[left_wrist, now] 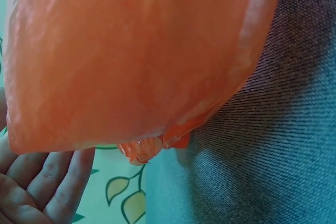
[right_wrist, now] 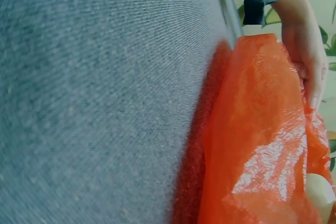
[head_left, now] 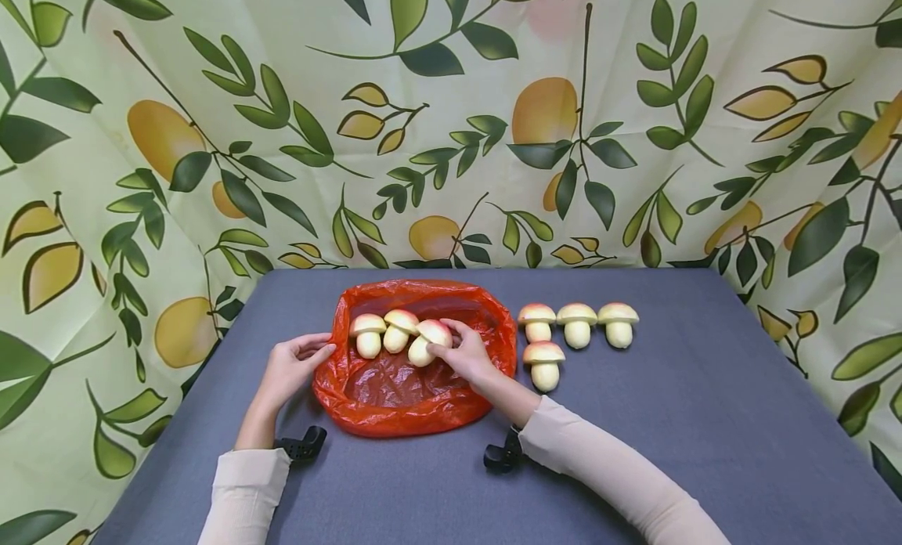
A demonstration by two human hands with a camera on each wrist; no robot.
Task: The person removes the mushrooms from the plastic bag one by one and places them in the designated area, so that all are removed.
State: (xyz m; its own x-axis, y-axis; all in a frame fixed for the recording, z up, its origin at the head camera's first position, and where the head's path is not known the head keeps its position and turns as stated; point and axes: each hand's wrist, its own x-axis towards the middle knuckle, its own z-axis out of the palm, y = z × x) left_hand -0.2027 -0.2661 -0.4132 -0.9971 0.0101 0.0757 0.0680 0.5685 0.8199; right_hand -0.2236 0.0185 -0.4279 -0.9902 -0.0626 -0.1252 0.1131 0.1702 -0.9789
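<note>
A red plastic bag lies with its mouth spread wide and its rim rolled outward. My left hand pinches the bag's left rim between thumb and fingers; the left wrist view shows those fingers behind the red film. Over the inside of the bag, my right hand grips a tilted toy mushroom with a red-and-cream cap. Two more mushrooms, a left one and a middle one, lie side by side in the bag. In the right wrist view a pale mushroom part shows past the bag's wall.
Right of the bag, a row of three mushrooms lies on the grey-blue cloth table, with a single mushroom in front of the row's left end. A leaf-and-fruit patterned curtain hangs behind the table and at its sides.
</note>
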